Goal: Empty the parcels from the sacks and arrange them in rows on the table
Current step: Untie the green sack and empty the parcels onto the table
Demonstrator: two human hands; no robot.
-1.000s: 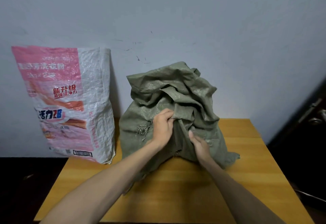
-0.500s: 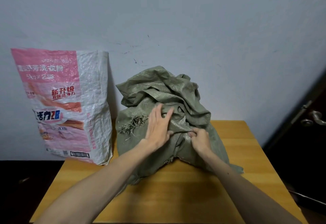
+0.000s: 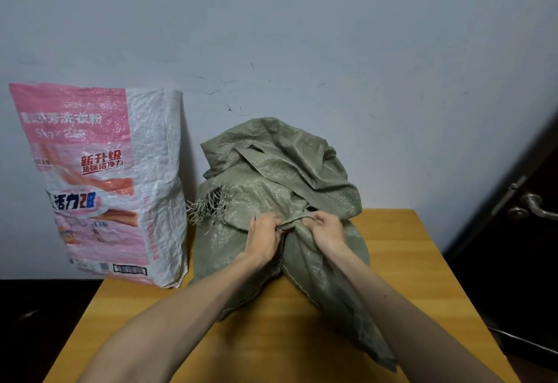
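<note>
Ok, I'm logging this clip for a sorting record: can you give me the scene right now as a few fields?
surface: wooden table
sack in hand: green sack, crumpled, on the table near the wall
other sack: pink sack, upright, left of the green sack
left: left hand grips a fold of the green sack
right: right hand grips the fold beside it
parcels: none in view
</note>
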